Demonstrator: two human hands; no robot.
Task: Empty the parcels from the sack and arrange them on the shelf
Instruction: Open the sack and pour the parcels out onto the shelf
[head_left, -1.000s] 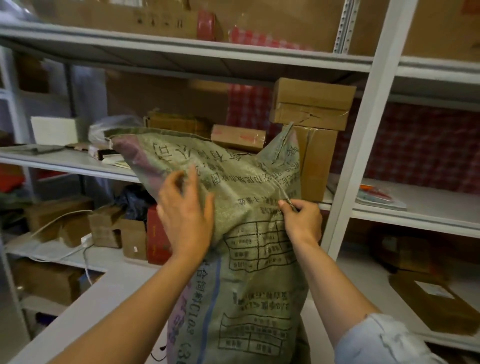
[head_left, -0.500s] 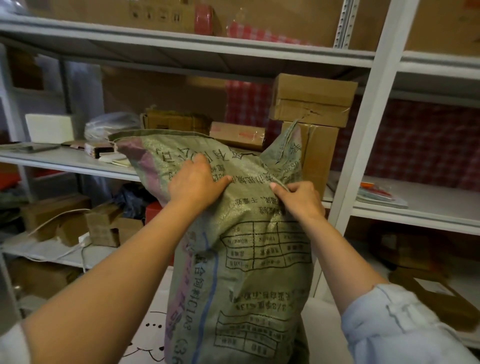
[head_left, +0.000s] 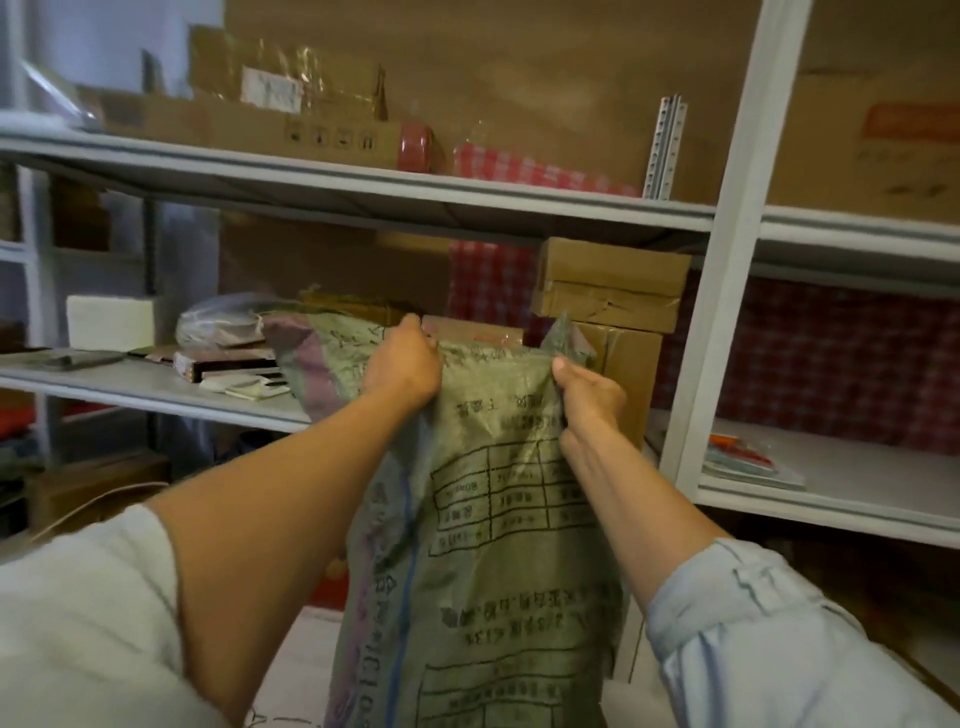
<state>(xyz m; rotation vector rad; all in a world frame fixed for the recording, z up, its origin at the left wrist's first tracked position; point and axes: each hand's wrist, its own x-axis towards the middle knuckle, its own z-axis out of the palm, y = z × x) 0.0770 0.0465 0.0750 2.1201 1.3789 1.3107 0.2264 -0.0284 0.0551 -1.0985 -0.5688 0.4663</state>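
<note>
A green woven sack (head_left: 483, 545) with black printed text hangs upright in front of the white shelf (head_left: 156, 395), its top end level with the middle board. My left hand (head_left: 402, 364) is clenched on the sack's upper edge, and my right hand (head_left: 589, 397) grips the fabric just to the right. Behind the sack, cardboard parcels sit on the middle board: two flat boxes (head_left: 610, 283) stacked on a taller box (head_left: 631, 374), and a low taped parcel (head_left: 472, 330). The sack's contents are hidden.
A white upright post (head_left: 722, 291) divides the shelf bays right of the sack. On the left of the middle board lie a plastic bag (head_left: 218, 317), a white box (head_left: 109, 322) and flat items. Large cartons fill the top board (head_left: 363, 179). More boxes sit below.
Both hands climbed up the sack to its top edge and closed on the fabric. The view tilted upward, showing more of the top board.
</note>
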